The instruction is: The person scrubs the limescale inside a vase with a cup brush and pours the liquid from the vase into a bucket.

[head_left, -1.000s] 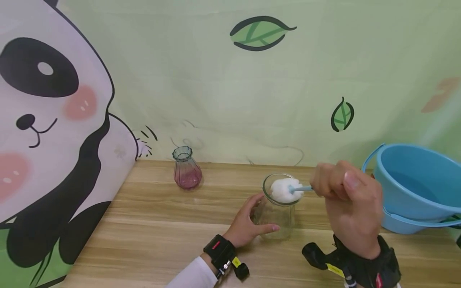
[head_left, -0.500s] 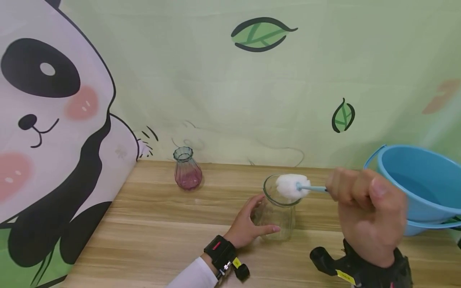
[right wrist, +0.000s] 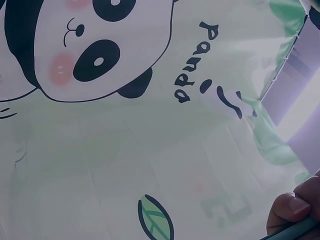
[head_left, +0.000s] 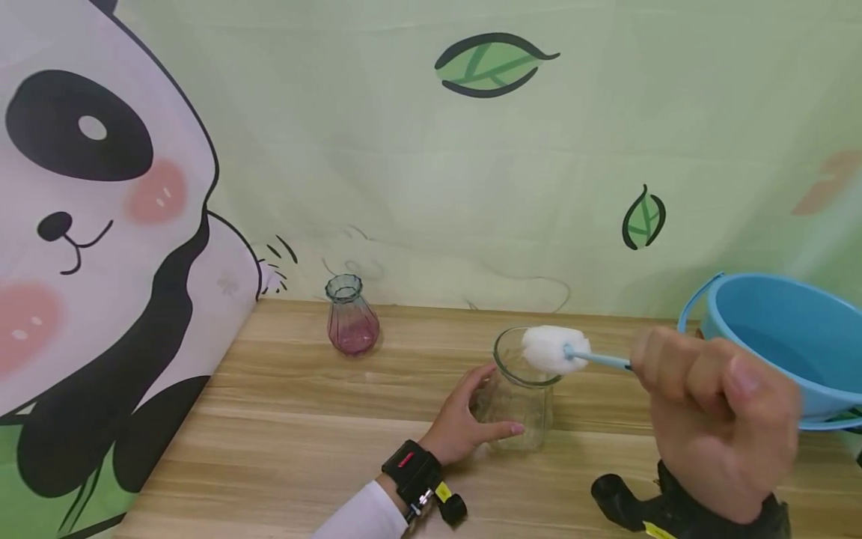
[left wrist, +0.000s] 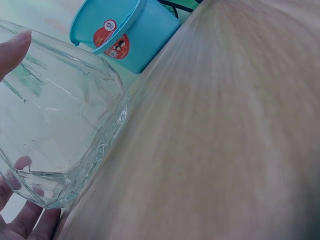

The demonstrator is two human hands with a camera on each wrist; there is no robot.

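Observation:
My left hand (head_left: 465, 427) holds a clear glass jar (head_left: 525, 412) upright on the table, thumb on the near side and fingers around the left. In the left wrist view, the jar's thick faceted base (left wrist: 112, 135) shows. My right hand (head_left: 727, 412) grips the light-blue handle (head_left: 606, 360) of a sponge bottle brush. Its white sponge head (head_left: 548, 348) is over the jar's mouth and covers the right part of the rim. The right wrist view catches only the right fingers (right wrist: 290, 207) and a piece of the handle (right wrist: 300, 229).
A small ribbed vase (head_left: 353, 322), purple at the bottom, stands at the back left of the wooden table (head_left: 269, 449). To the right is a blue bucket (head_left: 723, 322), partly behind my right hand. A panda-printed cloth (head_left: 377, 165) hangs behind the table.
My right hand has moved right and toward me, drawing the sponge head from inside the jar's mouth to over its right rim. The left hand and jar have stayed in place.

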